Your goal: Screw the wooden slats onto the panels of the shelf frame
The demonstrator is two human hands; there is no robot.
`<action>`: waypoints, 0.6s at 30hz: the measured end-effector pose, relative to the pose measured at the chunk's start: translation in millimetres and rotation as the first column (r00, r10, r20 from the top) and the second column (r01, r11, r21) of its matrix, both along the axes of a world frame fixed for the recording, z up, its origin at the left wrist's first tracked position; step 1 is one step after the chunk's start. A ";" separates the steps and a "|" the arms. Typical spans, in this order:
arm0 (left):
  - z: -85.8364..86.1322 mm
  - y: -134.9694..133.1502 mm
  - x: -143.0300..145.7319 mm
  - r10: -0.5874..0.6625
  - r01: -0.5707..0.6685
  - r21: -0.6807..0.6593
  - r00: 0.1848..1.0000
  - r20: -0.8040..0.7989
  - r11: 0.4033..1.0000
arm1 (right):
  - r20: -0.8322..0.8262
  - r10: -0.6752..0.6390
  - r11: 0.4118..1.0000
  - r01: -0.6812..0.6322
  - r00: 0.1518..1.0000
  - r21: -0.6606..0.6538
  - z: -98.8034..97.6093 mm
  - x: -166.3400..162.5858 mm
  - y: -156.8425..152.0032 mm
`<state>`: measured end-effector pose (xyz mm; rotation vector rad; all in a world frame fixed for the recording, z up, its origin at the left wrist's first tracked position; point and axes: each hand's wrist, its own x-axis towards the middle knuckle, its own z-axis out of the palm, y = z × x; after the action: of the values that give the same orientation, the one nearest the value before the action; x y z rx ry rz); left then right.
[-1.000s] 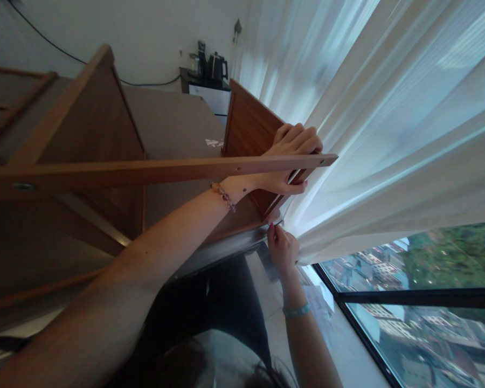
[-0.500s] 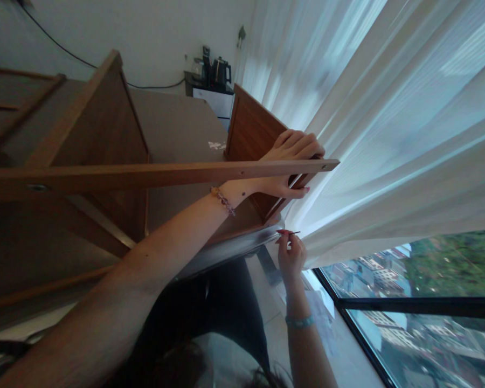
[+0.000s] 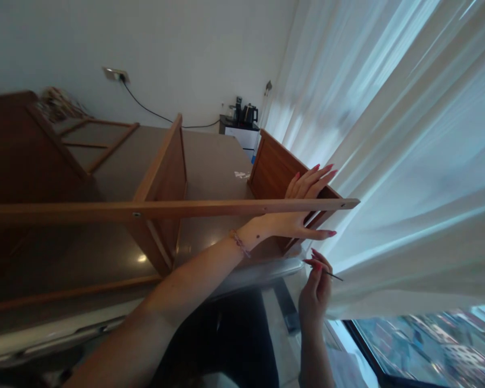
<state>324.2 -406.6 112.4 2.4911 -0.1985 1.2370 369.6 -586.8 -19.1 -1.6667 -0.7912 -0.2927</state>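
Observation:
A long wooden rail (image 3: 226, 208) runs across a wooden frame, with a bolt hole near its right end. My left hand (image 3: 289, 224) reaches under the rail at the wooden end panel (image 3: 272, 164). Its fingers are spread, and the rail hides part of the hand. Below the rail's end, my right hand (image 3: 316, 291) pinches a thin dark hex key (image 3: 332, 275), pointing out to the right. An upright wooden divider (image 3: 167, 186) meets the rail further left, beside another bolt hole.
The frame rests on a brown tabletop (image 3: 210, 156). A small slatted wooden piece (image 3: 113, 145) and a dark wooden panel (image 3: 20, 145) lie left. At the back, a kettle (image 3: 249, 114) stands on a cabinet. White curtains (image 3: 372, 161) hang close on the right, beside a window (image 3: 432, 345).
My left hand has loosened from the end panel's edge and its fingers have spread. The key in my right hand now slants down to the right. The view has tilted up and left.

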 end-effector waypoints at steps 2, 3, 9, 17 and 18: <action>-5.6 -1.6 -1.6 -0.006 0.006 -0.043 1.000 0.004 0.999 | 0.050 0.040 0.999 -0.041 0.998 0.010 5.9 -7.1 8.5; -7.8 -2.2 -3.2 -0.004 0.005 -0.062 1.000 0.017 0.998 | 0.048 0.059 0.998 -0.059 0.997 0.004 7.7 -10.0 12.0; -23.9 -11.0 -25.7 -0.008 0.002 -0.263 1.000 -0.023 0.965 | 0.084 0.112 0.994 -0.111 0.990 -0.018 3.7 -14.7 19.1; -83.5 -39.0 -83.7 -0.049 -0.027 -0.372 0.980 -0.192 0.928 | 0.245 0.083 0.997 -0.079 0.966 -0.028 -14.8 10.8 31.1; -91.9 -42.9 -93.6 -0.025 -0.037 -0.312 0.981 -0.191 0.950 | 0.250 0.067 0.998 -0.067 0.966 -0.007 -18.8 14.8 33.3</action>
<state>230.6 -449.5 20.5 2.3119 0.0529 0.9363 384.5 -553.6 -37.9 -1.6170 -1.0332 -0.4626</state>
